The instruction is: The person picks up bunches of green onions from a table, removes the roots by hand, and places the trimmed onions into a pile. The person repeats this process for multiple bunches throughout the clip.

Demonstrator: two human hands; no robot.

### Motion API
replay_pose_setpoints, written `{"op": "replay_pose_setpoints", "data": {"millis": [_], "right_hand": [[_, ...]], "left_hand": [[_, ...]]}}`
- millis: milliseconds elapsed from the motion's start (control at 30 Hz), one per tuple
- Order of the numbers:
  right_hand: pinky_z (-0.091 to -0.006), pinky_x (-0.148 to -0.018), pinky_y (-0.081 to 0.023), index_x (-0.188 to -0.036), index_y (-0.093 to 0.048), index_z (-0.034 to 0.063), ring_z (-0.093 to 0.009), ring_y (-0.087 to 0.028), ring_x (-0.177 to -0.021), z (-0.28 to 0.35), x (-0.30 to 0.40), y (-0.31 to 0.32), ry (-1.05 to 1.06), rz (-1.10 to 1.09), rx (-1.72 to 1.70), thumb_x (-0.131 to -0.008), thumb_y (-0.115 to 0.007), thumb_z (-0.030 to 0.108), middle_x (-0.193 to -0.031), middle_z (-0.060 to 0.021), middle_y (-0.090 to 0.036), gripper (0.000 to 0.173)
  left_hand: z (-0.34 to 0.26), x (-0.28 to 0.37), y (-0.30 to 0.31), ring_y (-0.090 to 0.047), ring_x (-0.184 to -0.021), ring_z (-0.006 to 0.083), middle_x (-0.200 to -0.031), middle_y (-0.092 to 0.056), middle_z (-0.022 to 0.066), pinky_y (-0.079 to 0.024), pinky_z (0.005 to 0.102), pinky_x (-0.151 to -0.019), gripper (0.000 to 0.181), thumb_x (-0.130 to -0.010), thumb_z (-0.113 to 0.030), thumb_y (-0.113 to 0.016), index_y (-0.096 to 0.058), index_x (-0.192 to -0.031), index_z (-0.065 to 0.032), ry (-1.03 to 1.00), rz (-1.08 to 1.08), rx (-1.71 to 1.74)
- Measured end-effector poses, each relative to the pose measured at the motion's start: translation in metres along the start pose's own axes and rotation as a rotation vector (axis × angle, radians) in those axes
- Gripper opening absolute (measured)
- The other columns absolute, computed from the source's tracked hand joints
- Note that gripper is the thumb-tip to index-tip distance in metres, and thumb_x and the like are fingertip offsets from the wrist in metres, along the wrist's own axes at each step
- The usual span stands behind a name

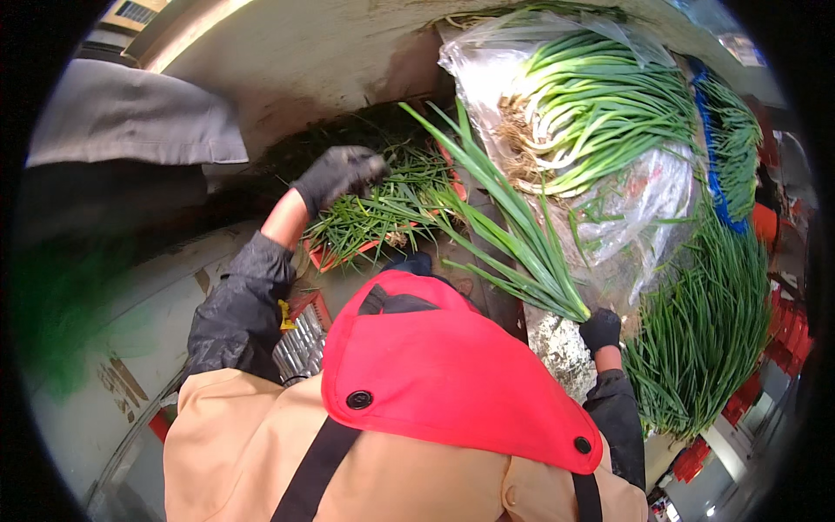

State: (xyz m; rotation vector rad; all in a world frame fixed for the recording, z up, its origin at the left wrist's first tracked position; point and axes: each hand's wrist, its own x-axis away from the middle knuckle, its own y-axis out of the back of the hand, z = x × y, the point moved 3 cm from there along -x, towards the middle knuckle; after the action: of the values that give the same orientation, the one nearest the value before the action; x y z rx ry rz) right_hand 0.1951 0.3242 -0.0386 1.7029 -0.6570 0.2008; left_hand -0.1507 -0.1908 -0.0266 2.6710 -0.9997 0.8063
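My right hand (601, 331), in a dark glove, is closed around the base end of a bunch of long green onions (531, 254). The leaves fan out up and to the left. My left hand (344, 175), gloved too and slightly blurred, hangs above a red plastic crate (321, 256) heaped with cut green leaf scraps (385, 212). Its fingers are curled, and whether anything is in them is hard to tell. Beyond my right hand, a pile of green onions (587, 117) with pale stems and brown roots lies on a clear plastic sheet (626, 215).
A large heap of green onions (704, 326) lies right of my right arm, with another bundle (734, 143) behind a blue strip (711, 150). A stained wall (313, 59) rises ahead. Grey cloth (137, 117) hangs at the upper left. Red crates (789, 333) stand far right.
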Motion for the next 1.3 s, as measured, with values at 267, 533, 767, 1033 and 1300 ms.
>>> {"op": "replay_pose_setpoints", "data": {"millis": [267,533,767,1033,1300], "right_hand": [[-0.0376,-0.06,-0.05,-0.092,-0.065,-0.0012,-0.029,-0.062,-0.059,0.031,0.033,0.115,0.2,0.226,-0.733,-0.062,-0.071,0.016,-0.069,-0.014,-0.065,0.035],[-0.0245,-0.047,-0.046,-0.087,-0.064,-0.0015,-0.01,-0.057,-0.053,0.048,0.095,0.199,0.083,0.524,-1.517,-0.068,-0.077,0.006,-0.069,-0.0041,-0.061,0.025],[-0.0258,-0.056,-0.049,-0.086,-0.063,-0.0005,-0.012,-0.061,-0.063,0.01,0.124,0.17,0.261,0.276,-1.85,-0.067,-0.08,0.011,-0.076,-0.0037,-0.064,0.028],[-0.0316,-0.079,-0.05,-0.113,-0.057,0.0026,-0.019,-0.064,-0.09,-0.027,0.094,0.043,0.205,-0.418,-1.523,-0.068,-0.079,0.017,-0.1,-0.0118,-0.067,0.053],[-0.0321,-0.073,-0.052,-0.107,-0.058,-0.0005,-0.02,-0.065,-0.08,-0.032,0.101,0.037,0.118,-0.339,-1.734,-0.071,-0.076,0.01,-0.094,-0.0109,-0.067,0.042]], "left_hand": [[-0.04,0.056,-0.213,-0.055,-0.095,0.0154,-0.108,-0.062,0.0089,-0.045,0.0305,-0.085,0.044,-0.089,-0.033,-0.061,-0.058,-0.117,-0.0001,-0.177,0.795,-0.276],[-0.047,0.044,-0.315,-0.053,-0.114,0.0259,-0.123,-0.057,0.0096,-0.04,0.0429,-0.099,0.047,-0.081,-0.025,-0.07,-0.054,-0.121,-0.0057,-0.047,0.742,1.043],[-0.201,0.043,-0.329,-0.049,-0.12,0.028,-0.127,-0.055,0.0124,-0.036,0.0472,-0.105,0.051,-0.085,-0.026,-0.065,-0.048,-0.129,-0.0067,-0.403,0.725,1.074],[-0.184,0.026,-0.448,-0.061,-0.094,0.0162,-0.109,-0.062,0.0068,-0.049,0.0298,-0.086,0.042,-0.079,0.001,-0.066,-0.051,-0.118,-0.0043,-0.429,0.564,0.672],[-0.186,-0.008,-0.502,-0.059,-0.099,0.0173,-0.111,-0.062,0.0068,-0.046,0.0292,-0.088,0.034,-0.086,-0.009,-0.062,-0.051,-0.117,-0.0039,-0.425,0.529,0.561]]}}
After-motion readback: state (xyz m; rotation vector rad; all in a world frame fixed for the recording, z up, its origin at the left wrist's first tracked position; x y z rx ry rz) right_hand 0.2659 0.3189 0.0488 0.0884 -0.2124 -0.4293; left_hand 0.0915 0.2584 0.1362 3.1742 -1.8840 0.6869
